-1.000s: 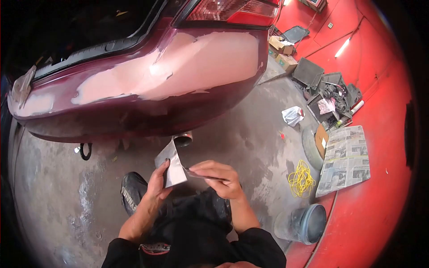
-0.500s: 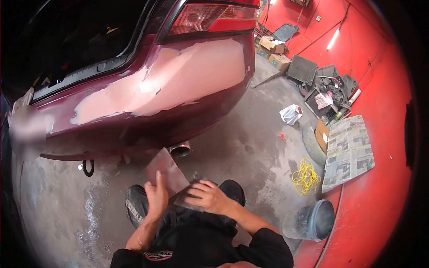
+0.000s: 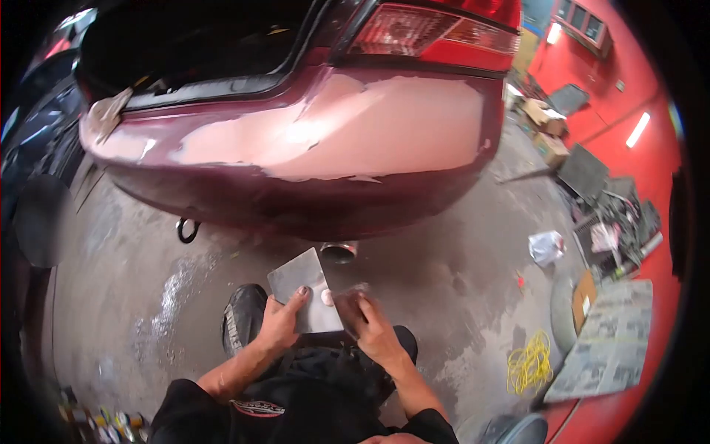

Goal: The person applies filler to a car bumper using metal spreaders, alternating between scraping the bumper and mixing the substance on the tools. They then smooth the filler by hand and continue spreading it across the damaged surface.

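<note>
My left hand (image 3: 284, 323) grips a flat metal plate (image 3: 302, 285), its thumb lying on the upper face. Near the plate's right edge sits a small pale pink dab of body filler (image 3: 327, 297). In my right hand (image 3: 377, 337) is a thin, dark reddish-brown flat sheet that looks like a spreader (image 3: 347, 309), held tilted beside the plate's right edge. Whether the two touch is blurred. Ahead is the maroon car bumper (image 3: 296, 200), with a broad patch of pink filler (image 3: 399, 126) across its corner.
An exhaust tip (image 3: 339, 253) and a black tow loop (image 3: 188, 230) are under the bumper. A beige cloth (image 3: 108, 117) hangs at the trunk edge. To the right lie yellow cord (image 3: 529, 362), a newspaper-covered panel (image 3: 603, 344), a white bag (image 3: 546, 248) and a bucket (image 3: 521, 429).
The view has swung left, so the car appears farther right. The plate has turned and its shiny face with the dab now shows. My right hand has turned upright, holding the spreader beside the plate.
</note>
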Available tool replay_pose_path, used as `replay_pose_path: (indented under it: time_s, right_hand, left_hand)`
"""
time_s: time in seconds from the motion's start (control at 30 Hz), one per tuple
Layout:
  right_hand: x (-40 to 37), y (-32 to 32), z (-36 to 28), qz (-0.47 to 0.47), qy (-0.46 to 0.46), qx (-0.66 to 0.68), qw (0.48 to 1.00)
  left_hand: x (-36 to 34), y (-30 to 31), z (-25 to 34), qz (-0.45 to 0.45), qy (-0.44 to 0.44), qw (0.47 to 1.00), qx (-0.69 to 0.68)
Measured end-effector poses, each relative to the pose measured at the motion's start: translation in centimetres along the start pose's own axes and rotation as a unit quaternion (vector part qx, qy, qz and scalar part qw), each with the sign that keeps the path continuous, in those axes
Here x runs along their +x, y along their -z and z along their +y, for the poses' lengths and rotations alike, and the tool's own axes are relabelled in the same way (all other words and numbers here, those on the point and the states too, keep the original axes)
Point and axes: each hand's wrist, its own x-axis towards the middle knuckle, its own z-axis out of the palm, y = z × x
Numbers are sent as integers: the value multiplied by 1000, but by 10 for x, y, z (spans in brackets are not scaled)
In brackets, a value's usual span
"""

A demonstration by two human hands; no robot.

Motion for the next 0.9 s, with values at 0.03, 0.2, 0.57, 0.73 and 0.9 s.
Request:
replay_pose_path:
  time_s: [0.03,0.2,0.57,0.73,0.9]
  right_hand:
    - [-27,-16,27,-78,32,-132,988]
    - [-50,-54,67,-10,-95,157,983]
    - [-19,-88,84,284,-281,139,906]
    - [-52,-98,158,366,-517,142,761]
    - [-26,-95,104,482,-526,154,683]
  left_hand:
    - [-4,-3,0,-2,-36,999,-7]
    - [-17,-3,-2,7,30,999,-17]
    - [-18,1,-75,-130,248,953,-117]
    - [-5,33,-29,-241,263,933,-39]
    - [26,76,-4,-243,270,930,54]
